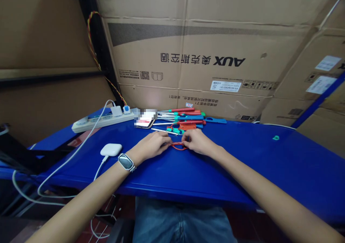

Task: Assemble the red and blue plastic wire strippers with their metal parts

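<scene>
Two bare hands meet over a blue counter [242, 171], both pinching one small red loop [179, 146] that lies flat on the surface between them. The left hand [151, 145] comes in from seven o'clock, its grip closed on the loop's left end, with a watch [126, 162] on the wrist. The right hand [198, 141] comes in from four o'clock, its grip closed on the loop's right end, fingertips curled down onto it. The loop sits near the middle of the counter, just at six o'clock of a heap of tools [185, 119] with red, blue and green handles and thin metal shafts pointing toward nine o'clock. A phone [145, 121] lies touching the heap's left side, its screen blurred. At nine o'clock of the phone a white power strip [104, 120] runs along the back edge with a white plug and a small blue-and-white adapter in it. A white cable leads from there down to a white charger [111, 149] lying at nine o'clock of the left hand, well apart from it. A small green piece [275, 138] lies alone at three o'clock of the right hand, far off. Cardboard boxes [205, 60] stand behind the counter at twelve o'clock, printed upside down. A twisted red-and-yellow wire [93, 49] hangs beside a black post at eleven o'clock.
</scene>
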{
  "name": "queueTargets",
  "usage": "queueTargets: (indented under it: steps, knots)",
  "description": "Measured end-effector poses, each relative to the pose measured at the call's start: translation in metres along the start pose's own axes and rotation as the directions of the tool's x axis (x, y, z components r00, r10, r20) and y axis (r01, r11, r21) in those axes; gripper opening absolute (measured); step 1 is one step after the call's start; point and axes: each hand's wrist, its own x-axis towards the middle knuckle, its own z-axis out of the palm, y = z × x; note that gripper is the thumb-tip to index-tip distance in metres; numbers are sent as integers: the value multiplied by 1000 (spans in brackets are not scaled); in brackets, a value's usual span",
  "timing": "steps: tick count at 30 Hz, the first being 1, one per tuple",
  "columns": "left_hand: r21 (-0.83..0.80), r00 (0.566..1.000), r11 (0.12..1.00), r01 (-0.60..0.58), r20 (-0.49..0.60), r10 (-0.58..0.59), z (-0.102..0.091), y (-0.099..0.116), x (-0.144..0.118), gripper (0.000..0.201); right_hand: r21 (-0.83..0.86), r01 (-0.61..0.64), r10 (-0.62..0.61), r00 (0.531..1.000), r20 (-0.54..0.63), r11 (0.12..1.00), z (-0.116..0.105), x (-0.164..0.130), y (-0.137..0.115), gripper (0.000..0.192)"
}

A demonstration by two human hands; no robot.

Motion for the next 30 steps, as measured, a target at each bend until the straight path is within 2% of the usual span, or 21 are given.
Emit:
queueTargets:
  steps: [4, 8, 18, 25, 30]
  knots:
    - [22, 1000, 1000, 11, 15, -12, 0, 1, 1, 26, 64, -32, 29, 998, 52, 997, -3, 2, 1, 14]
    - [3, 1000, 1000, -1, 12, 1, 3, -1, 1, 27, 124, -138, 119, 982, 149, 983, -6, 3, 2, 11]
    - [27, 1000, 999, -17, 9, 17, 2, 1, 2, 26, 212, -224, 187, 966, 179, 951, -5, 5, 3, 15]
    - [31, 999, 999, -37, 10, 36, 4, -2, 0, 27, 284, -242, 196, 964, 182, 928, 0, 9, 10, 35]
    - [-22, 1000, 1000, -5, -18, 5, 3, -3, -2, 27, 304, -268, 221, 958, 180, 914, 0, 6, 8, 34]
